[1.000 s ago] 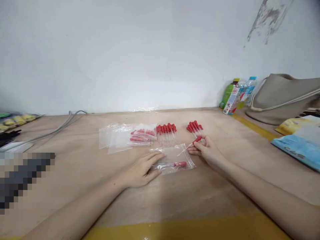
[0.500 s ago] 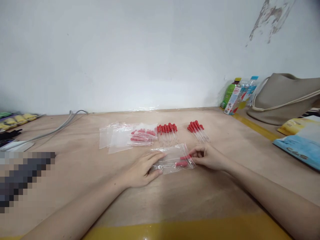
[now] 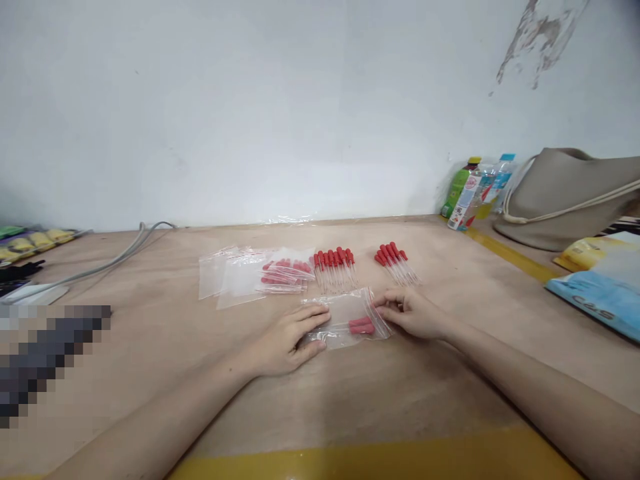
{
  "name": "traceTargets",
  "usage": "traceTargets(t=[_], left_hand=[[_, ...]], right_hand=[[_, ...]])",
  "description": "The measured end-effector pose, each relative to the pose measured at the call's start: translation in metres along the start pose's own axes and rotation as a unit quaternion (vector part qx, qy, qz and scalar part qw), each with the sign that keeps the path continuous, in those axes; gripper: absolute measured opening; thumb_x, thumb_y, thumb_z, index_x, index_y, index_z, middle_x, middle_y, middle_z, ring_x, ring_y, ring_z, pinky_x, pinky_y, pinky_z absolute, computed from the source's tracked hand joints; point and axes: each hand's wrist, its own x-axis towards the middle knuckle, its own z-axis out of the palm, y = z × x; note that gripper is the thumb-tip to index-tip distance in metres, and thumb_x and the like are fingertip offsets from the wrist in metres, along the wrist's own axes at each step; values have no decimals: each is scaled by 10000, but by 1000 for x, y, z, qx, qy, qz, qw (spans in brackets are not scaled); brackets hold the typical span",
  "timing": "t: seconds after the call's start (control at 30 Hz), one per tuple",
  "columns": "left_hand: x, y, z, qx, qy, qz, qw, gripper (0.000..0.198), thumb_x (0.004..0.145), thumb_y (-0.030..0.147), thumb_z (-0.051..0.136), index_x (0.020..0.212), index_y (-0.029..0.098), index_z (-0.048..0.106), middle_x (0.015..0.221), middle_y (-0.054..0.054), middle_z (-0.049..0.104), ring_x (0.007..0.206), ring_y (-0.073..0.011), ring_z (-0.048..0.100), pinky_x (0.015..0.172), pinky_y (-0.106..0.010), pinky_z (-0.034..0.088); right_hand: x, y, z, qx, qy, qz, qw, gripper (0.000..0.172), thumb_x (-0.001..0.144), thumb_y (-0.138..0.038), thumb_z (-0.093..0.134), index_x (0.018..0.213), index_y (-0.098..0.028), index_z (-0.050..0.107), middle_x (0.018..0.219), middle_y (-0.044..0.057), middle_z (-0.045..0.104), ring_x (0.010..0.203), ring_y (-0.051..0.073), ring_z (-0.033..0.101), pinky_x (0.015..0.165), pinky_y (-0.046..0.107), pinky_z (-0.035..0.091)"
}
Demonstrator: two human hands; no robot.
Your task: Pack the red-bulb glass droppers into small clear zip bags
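Note:
A clear zip bag (image 3: 337,312) lies flat on the table between my hands, its zip end at the right. Inside it, side by side, are two droppers (image 3: 361,327) with red bulbs toward that end. My left hand (image 3: 293,340) rests over the bag's left end, fingers stretched and thumb apart. At the bag's mouth, the thumb and fingers of my right hand (image 3: 407,312) pinch the upper edge; the other fingers are curled. Behind the bag lie a row of red-bulb droppers (image 3: 334,259) and a smaller bunch of them (image 3: 395,257).
Filled bags of droppers (image 3: 285,275) lie on flat bags (image 3: 240,283) at the back left. A grey cable (image 3: 115,257) crosses the left side. Bottles (image 3: 467,193), a grey-beige bag (image 3: 560,193) and a blue packet (image 3: 595,300) stand or lie at the right.
The upper dropper has slid left, farther into the bag, so both red bulbs now lie together. My right hand has let go of it and moved slightly left onto the bag's edge.

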Motion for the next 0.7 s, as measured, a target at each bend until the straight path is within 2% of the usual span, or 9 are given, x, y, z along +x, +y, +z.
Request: traceTargets(t=[0.1,0.2,0.3,0.5,0.7], left_hand=[[1,-1,1,1,-4,3,1000,449,904,369,413,1328,228,382,1379,-58,380,1277,-207,329,1049,-403,306],[2,-1,0,-4,-7,4,1000,446,907,366,408,1330,229,382,1381,-63,377,1276,-210,332,1046,-404,310],[2,1,-1,-8,-7,3,1000,450,906,365,411,1334,229,376,1382,-66,375,1277,-217,331,1042,-409,315],[1,2,-1,-13,-6,0,1000,451,904,363,417,1332,226,381,1382,-68,375,1271,-220,341,1040,-409,319],[1,2,-1,-12,-7,-2,1000,455,903,371,417,1330,219,386,1380,-76,377,1268,-220,346,1039,-405,319]], right_hand=[[14,6,-4,18,84,53,995,158,710,-299,549,729,-152,605,583,-12,545,516,97,465,485,217,362],[39,6,-4,-2,156,62,986,120,667,-271,596,700,-159,566,621,-2,577,560,106,509,529,224,396],[70,0,3,-53,197,68,977,111,658,-225,604,746,-166,571,694,11,617,639,118,556,609,236,420],[115,-12,19,-133,194,146,961,279,684,-306,609,905,-143,556,808,72,634,753,186,586,659,277,421],[122,-16,18,-134,176,178,959,315,709,-218,568,1001,-107,529,884,158,635,822,258,596,677,315,427]])
